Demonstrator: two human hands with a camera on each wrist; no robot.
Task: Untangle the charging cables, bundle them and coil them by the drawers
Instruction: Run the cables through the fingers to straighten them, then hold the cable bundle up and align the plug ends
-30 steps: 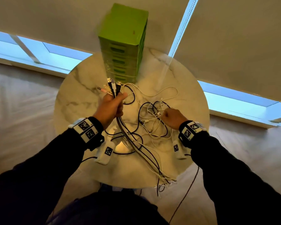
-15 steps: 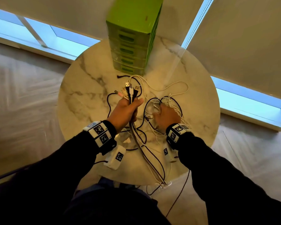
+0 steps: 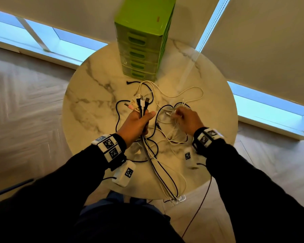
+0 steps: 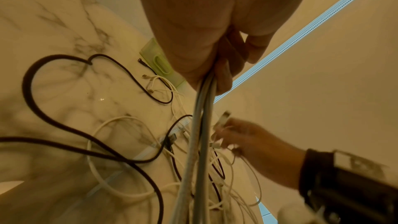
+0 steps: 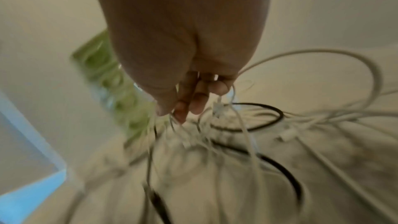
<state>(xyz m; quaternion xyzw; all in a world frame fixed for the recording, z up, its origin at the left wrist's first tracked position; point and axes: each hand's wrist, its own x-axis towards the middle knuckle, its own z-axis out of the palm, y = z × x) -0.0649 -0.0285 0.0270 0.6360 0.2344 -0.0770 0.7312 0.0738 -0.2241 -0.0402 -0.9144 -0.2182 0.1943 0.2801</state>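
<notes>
Plugs (image 3: 139, 102) fan from my left hand (image 3: 137, 125), fisted round the bundle, while my right hand (image 3: 188, 120) pinches loose white ends (image 5: 217, 108); tugging now could tighten knots.

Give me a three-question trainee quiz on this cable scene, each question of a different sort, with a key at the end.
1. True or false: the left hand grips a bunch of cables with their plug ends sticking up out of the fist.
2. Multiple choice: the green drawer unit stands
A. on the floor by the window
B. on the far part of the marble table
C. under the table
3. Fill in the missing word: the right hand pinches thin ____ cable strands out of the tangle.

Key: 1 true; 2 B; 3 white
</notes>
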